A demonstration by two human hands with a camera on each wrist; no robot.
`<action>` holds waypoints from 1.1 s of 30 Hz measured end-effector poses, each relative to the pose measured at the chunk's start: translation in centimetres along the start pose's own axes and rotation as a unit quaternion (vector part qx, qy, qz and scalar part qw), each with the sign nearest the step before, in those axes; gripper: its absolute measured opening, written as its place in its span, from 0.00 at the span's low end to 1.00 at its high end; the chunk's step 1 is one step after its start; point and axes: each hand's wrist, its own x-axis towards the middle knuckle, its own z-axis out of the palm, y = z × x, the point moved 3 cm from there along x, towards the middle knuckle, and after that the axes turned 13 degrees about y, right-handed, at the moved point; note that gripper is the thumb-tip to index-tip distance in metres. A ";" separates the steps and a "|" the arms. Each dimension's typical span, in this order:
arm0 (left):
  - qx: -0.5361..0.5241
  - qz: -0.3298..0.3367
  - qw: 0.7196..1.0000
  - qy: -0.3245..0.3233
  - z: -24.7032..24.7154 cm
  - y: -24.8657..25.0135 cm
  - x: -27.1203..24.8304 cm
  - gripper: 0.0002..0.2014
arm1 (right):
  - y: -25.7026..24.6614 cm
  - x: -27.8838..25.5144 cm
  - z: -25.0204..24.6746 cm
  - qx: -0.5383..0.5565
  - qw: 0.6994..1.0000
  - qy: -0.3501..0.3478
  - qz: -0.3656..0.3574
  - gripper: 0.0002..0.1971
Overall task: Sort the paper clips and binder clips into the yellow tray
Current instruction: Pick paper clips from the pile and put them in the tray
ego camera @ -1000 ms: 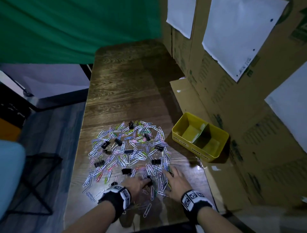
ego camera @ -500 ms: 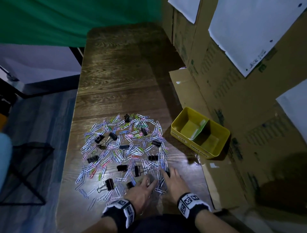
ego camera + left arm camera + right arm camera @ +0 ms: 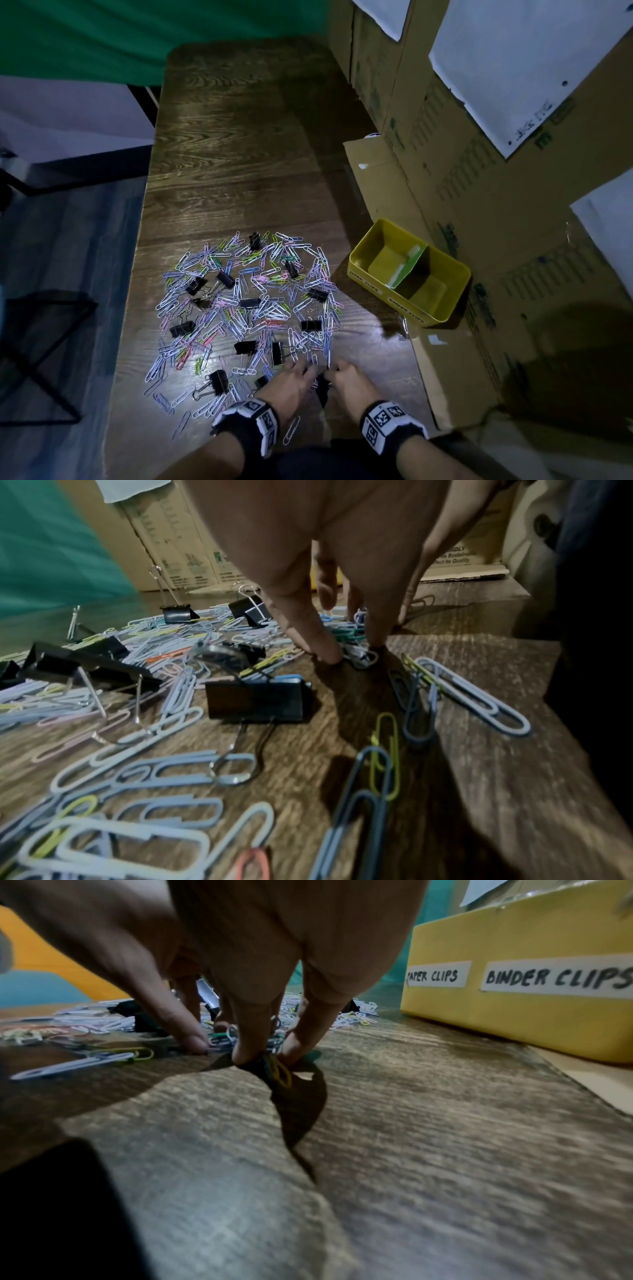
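Paper clips (image 3: pixel 246 301) in pale blue, pink, green and yellow lie spread in a wide heap on the wooden table (image 3: pixel 239 154), with black binder clips (image 3: pixel 245 346) scattered among them, all to the left of the yellow tray (image 3: pixel 359 270). From the head view the tray shows two compartments split by a green divider (image 3: pixel 409 270), both bare, and cardboard boxes (image 3: pixel 462 212) hung with white sheets (image 3: pixel 520 65) rise behind it. Only the right wrist view shows the tray's near wall close up, where two white labels read "PAPER CLIPS" (image 3: pixel 436 975) and "BINDER CLIPS" (image 3: pixel 556 977). The left hand (image 3: pixel 291 383) and right hand (image 3: pixel 346 380) sit side by side at the heap's near edge, left of the tray. The left wrist view shows its fingertips (image 3: pixel 325 650) pointed down and slightly spread, pressing on clips. The right wrist view shows fingertips (image 3: pixel 245 1050) drawn together, pinching a small bunch of paper clips against the table. A box in the left wrist view carries partly legible print, "Sustainable" and "Quality".
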 end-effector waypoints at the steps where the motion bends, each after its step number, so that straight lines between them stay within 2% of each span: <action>1: -0.014 -0.004 1.000 0.011 -0.2 0.1 0.1 0.27 | -0.1 0.0 -0.4 0.012 1.000 0.005 0.022 0.14; 3: -0.021 -0.008 1.000 0.016 -0.6 0.4 0.3 0.33 | 0.0 0.2 -0.8 0.057 0.997 0.016 0.056 0.16; 5: -0.014 -0.019 1.000 0.005 -0.3 0.4 0.7 0.33 | 0.2 0.2 -0.8 0.104 0.990 0.026 0.095 0.19; 11: -0.005 -0.030 0.999 0.017 0.3 -0.6 1.4 0.18 | 0.6 0.3 -1.0 0.120 0.988 0.035 0.090 0.16; 16: -0.005 -0.035 0.999 -0.003 0.2 -0.8 1.7 0.21 | 1.4 0.4 -0.5 0.141 0.984 0.076 0.083 0.17; 20: -0.030 -0.067 0.997 0.029 -0.5 -1.4 2.1 0.17 | 2.2 0.3 -0.2 0.202 0.968 0.075 0.132 0.18; 23: -0.096 -0.113 0.987 0.065 -1.7 -2.3 2.2 0.13 | 2.5 0.3 -0.8 0.269 0.947 0.074 0.161 0.17; 25: -0.150 -0.115 0.977 0.095 -2.5 -3.0 2.0 0.09 | 2.4 0.0 -1.7 0.314 0.931 0.071 0.169 0.16; 26: -0.174 -0.116 0.974 0.089 -2.8 -3.4 1.9 0.08 | 2.3 -0.1 -2.3 0.341 0.921 0.076 0.171 0.14; 28: -0.229 -0.121 0.962 0.082 -4.0 -4.1 1.5 0.14 | 2.0 -0.3 -3.8 0.391 0.899 0.102 0.169 0.16; 31: -0.317 -0.143 0.933 0.089 -7.2 -4.6 1.4 0.19 | 1.3 -0.8 -6.5 0.474 0.849 0.157 0.174 0.17; 33: -0.369 -0.149 0.913 0.094 -10.2 -4.2 2.2 0.14 | 0.9 -0.9 -8.4 0.540 0.797 0.199 0.182 0.16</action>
